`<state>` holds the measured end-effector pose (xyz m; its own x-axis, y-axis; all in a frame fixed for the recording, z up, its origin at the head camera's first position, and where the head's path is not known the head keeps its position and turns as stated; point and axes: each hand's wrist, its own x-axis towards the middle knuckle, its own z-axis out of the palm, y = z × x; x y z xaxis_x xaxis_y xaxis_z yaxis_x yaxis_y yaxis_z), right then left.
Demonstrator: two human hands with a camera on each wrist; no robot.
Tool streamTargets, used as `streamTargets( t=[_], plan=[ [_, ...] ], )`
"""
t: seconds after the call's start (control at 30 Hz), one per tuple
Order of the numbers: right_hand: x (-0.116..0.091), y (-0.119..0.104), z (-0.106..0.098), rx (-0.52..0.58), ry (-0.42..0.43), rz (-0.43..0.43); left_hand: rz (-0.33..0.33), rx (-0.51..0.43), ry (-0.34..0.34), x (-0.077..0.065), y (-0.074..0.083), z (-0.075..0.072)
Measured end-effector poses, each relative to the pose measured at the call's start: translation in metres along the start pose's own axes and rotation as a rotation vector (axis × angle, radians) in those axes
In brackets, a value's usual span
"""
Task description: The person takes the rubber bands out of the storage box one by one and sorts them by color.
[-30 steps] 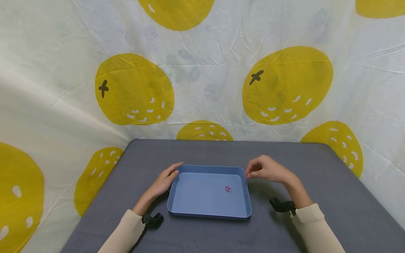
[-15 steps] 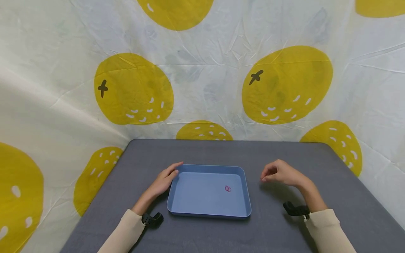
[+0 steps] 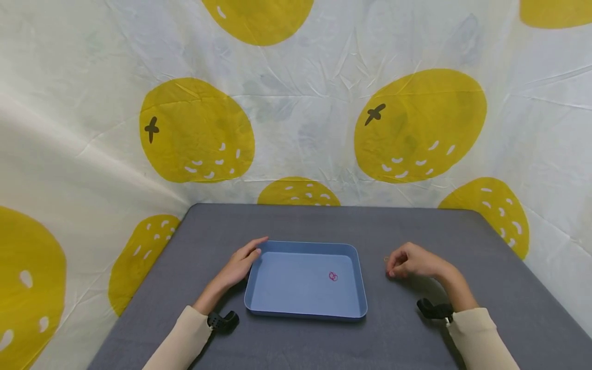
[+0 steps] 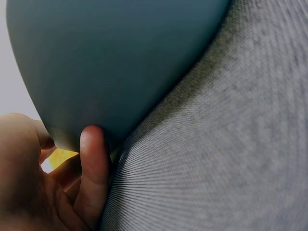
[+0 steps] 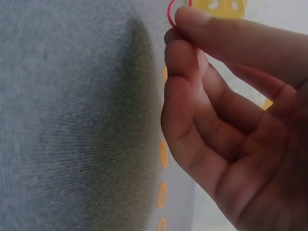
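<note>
A shallow blue tray (image 3: 291,288) lies in the middle of the table in the head view. Inside it, towards the right, are a few thin pink-red rubber bands (image 3: 333,276). My left hand (image 3: 239,264) holds the tray's far left corner; the left wrist view has a fingertip (image 4: 94,144) against the outer wall. Right of the tray, low over the cloth, my right hand (image 3: 409,261) pinches a thin red rubber band (image 5: 171,13) between thumb and index finger. Part of that band is hidden by the fingers.
Several orange bands (image 5: 162,195) lie in a row on the table beyond my right hand; one orange band (image 3: 386,259) shows beside it in the head view. Grey cloth (image 3: 296,339) covers the table. Behind hangs a white curtain (image 3: 300,128) with yellow fruit prints.
My right hand has moved from the tray's right edge to the right, then down nearer the cloth. An orange band now shows beside it. The left hand and tray stay put.
</note>
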<state>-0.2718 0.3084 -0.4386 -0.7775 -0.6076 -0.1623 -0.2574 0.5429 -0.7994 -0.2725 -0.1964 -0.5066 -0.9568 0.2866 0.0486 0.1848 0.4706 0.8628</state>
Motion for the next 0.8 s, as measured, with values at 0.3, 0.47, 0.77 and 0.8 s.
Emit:
streamTargets(
  t=[0.3, 0.47, 0.77, 0.8],
  plan=[
    [0.0009, 0.0025, 0.0042, -0.020, 0.001, 0.029, -0.007, -0.001, -0.008, -0.0007, 0.0009, -0.0003],
    [0.0028, 0.0055, 0.0067, -0.028, 0.010, 0.043, -0.014, 0.004, 0.002, -0.0001, 0.0017, 0.0005],
    [0.0032, 0.0092, 0.0084, -0.026, -0.011, 0.054, 0.006, 0.024, 0.009, 0.0001, -0.0010, 0.0015],
    [0.0030, 0.0095, 0.0085, -0.024, -0.014, 0.049, 0.007, 0.025, 0.007, 0.0002, -0.0014, 0.0017]
  ],
)
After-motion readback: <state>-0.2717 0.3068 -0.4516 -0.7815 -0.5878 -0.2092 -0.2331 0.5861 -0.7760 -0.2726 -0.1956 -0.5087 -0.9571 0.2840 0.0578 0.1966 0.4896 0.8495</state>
